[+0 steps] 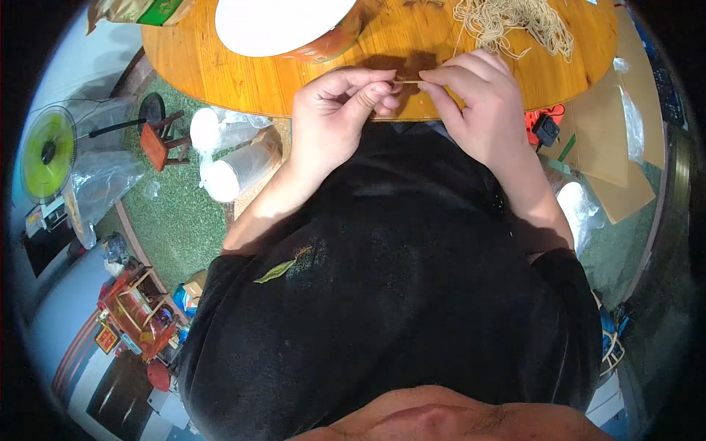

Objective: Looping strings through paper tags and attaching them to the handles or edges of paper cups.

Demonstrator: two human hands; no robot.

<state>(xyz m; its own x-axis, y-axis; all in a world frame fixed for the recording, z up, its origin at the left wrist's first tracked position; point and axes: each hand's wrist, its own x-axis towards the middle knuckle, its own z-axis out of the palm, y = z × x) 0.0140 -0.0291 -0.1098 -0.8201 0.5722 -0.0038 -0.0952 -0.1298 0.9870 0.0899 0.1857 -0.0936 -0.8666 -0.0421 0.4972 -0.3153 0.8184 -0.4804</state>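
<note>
Over the near edge of the wooden table (412, 106), my left hand (334, 110) and my right hand (474, 95) face each other at chest height. A short, thin tan cord (409, 81) stretches straight between their fingertips. Thumb and index finger of each hand pinch one side of it, and the fingers cover its ends. Beyond my right hand lies a loose, tangled heap of beige cord (515, 26). A large white round piece (283, 26) sits on a brown, round-sided vessel (331, 40) beyond my left hand.
A green and tan bag (147, 11) rests at the table's far left. On the floor to the left are stacked white tubs (239, 169), a small wooden stool (156, 143) and a green fan (48, 151). Cardboard sheets (599, 132) stand at the right.
</note>
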